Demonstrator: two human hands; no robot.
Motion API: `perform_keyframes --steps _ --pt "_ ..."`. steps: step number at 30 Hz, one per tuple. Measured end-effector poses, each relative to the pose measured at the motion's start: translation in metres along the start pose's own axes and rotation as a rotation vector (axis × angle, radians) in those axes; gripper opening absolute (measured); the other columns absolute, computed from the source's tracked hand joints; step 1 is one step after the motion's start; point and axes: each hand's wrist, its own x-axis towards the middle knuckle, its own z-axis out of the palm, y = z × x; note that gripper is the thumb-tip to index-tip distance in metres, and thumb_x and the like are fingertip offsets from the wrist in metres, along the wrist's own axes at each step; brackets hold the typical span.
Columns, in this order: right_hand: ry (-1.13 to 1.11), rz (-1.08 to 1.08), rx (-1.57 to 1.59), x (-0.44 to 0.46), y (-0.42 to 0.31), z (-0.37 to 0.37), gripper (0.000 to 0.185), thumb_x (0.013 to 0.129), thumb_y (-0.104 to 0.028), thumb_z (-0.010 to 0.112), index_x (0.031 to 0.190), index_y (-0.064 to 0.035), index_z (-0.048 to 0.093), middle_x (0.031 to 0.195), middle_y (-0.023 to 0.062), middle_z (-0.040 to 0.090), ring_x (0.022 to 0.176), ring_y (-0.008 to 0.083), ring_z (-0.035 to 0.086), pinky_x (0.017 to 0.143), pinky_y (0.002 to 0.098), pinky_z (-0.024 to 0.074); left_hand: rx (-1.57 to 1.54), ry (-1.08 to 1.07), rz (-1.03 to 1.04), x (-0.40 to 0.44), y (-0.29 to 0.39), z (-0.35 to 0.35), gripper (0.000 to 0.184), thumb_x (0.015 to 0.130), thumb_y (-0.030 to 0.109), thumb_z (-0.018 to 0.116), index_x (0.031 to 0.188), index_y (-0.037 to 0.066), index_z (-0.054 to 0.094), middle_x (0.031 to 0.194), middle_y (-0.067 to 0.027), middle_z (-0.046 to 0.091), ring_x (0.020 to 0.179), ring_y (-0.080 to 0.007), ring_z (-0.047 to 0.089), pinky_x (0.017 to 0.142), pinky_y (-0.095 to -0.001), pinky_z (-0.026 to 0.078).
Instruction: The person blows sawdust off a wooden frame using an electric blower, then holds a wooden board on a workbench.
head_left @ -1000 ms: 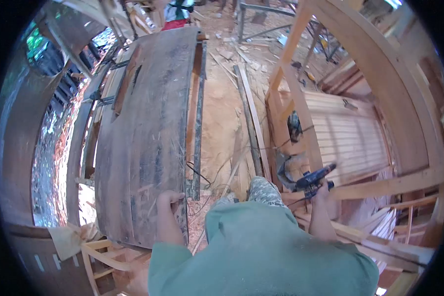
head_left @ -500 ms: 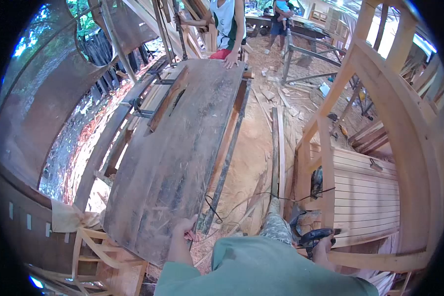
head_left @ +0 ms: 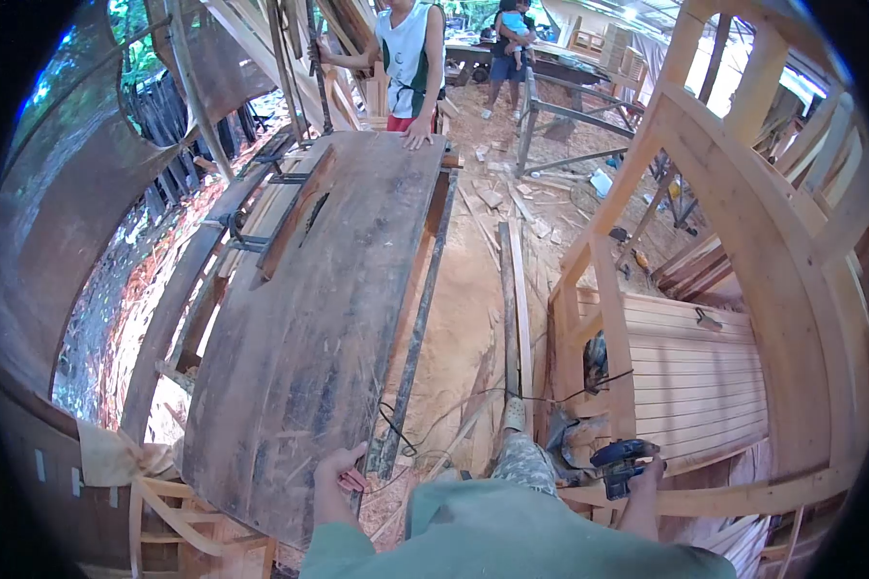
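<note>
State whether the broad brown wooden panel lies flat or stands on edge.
Flat: the broad brown wooden panel shows its wide face upward, the bare left hand at its near right edge.

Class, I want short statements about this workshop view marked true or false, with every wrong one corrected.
1. The right hand holds a dark tool. True.
2. The left hand lies on the slatted panel. False: it is at the near end of the dark board.
3. A co-worker's hand rests on the board's far end. True.
4. The person's own shirt is red. False: it is green.
5. Sawdust covers ground beside the board. True.
</note>
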Motion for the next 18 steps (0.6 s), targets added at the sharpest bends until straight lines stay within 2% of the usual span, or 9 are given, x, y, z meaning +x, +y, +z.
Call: perform_keyframes --steps 2,3,7,9,10,12,16,18 --pt "-0.091 0.027 0.058 0.006 -0.013 0.003 0.027 0.086 -0.038 0.060 0.095 -0.0155 0.048 0.078 0.0061 0.050 0.067 0.0226 0.054 0.052 0.0416 0.0487 -0.007 -0.006 -0.006 0.004 -0.002 -0.002 0.090 0.089 0.076 0.035 0.132 -0.002 0.046 0.096 -0.0266 0.070 0.083 -0.0325 0.072 0.064 -0.0398 0.057" --pt "-0.066 0.006 -0.045 0.013 -0.019 0.002 0.024 0.086 -0.038 0.058 0.095 -0.0167 0.051 0.080 0.0072 0.050 0.069 0.0225 0.053 0.053 0.0415 0.0491 -0.004 -0.018 -0.013 0.004 -0.001 -0.001 0.090 0.089 0.077 0.036 0.133 -0.002 0.045 0.096 -0.0264 0.071 0.082 -0.0321 0.072 0.063 -0.0395 0.057" --pt "-0.058 -0.043 0.031 0.070 -0.019 -0.017 0.021 0.086 -0.036 0.055 0.092 -0.0167 0.055 0.079 0.0078 0.050 0.067 0.0232 0.052 0.056 0.0438 0.0494 -0.013 0.002 0.018 0.000 0.001 0.004 0.089 0.088 0.076 0.039 0.131 -0.001 0.048 0.093 -0.0242 0.072 0.079 -0.0309 0.072 0.062 -0.0375 0.056" --pt "-0.579 -0.306 -0.125 0.133 -0.007 -0.049 0.019 0.086 -0.030 0.049 0.094 -0.0148 0.059 0.082 0.0097 0.054 0.070 0.0253 0.053 0.060 0.0456 0.0492 0.010 0.099 0.041 0.007 -0.006 0.009 0.084 0.089 0.073 0.043 0.125 -0.002 0.055 0.091 -0.0218 0.072 0.077 -0.0289 0.071 0.063 -0.0359 0.056" --pt "-0.490 -0.292 -0.195 0.145 -0.004 -0.054 0.019 0.086 -0.028 0.050 0.093 -0.0140 0.060 0.083 0.0105 0.055 0.071 0.0262 0.054 0.061 0.0457 0.0498 0.010 0.102 0.027 0.011 -0.012 0.012 0.084 0.089 0.073 0.043 0.125 -0.002 0.055 0.091 -0.0218 0.072 0.077 -0.0289 0.071 0.063 -0.0359 0.056" --pt "-0.259 -0.119 -0.222 0.132 -0.005 -0.048 0.018 0.086 -0.025 0.051 0.091 -0.0124 0.062 0.084 0.0120 0.058 0.073 0.0280 0.057 0.063 0.0458 0.0510 -0.084 0.118 0.064 0.017 -0.018 0.013 0.079 0.089 0.071 0.047 0.117 -0.002 0.060 0.092 -0.0198 0.073 0.076 -0.0270 0.071 0.063 -0.0358 0.056" --pt "-0.164 -0.010 -0.268 0.119 -0.010 -0.038 0.017 0.086 -0.019 0.053 0.087 -0.0093 0.067 0.085 0.0152 0.064 0.078 0.0315 0.063 0.068 0.0461 0.0535 -0.228 0.152 0.146 0.028 -0.033 0.019 0.074 0.089 0.069 0.049 0.112 -0.001 0.062 0.094 -0.0193 0.073 0.076 -0.0259 0.072 0.064 -0.0357 0.056" --pt "-0.161 0.003 -0.306 0.113 -0.017 -0.036 0.018 0.086 -0.016 0.054 0.085 -0.0078 0.069 0.086 0.0168 0.067 0.081 0.0332 0.066 0.070 0.0463 0.0548 -0.443 0.031 0.190 0.037 -0.038 0.019 0.075 0.089 0.066 0.052 0.121 -0.001 0.056 0.093 -0.0205 0.072 0.075 -0.0270 0.071 0.066 -0.0360 0.058"
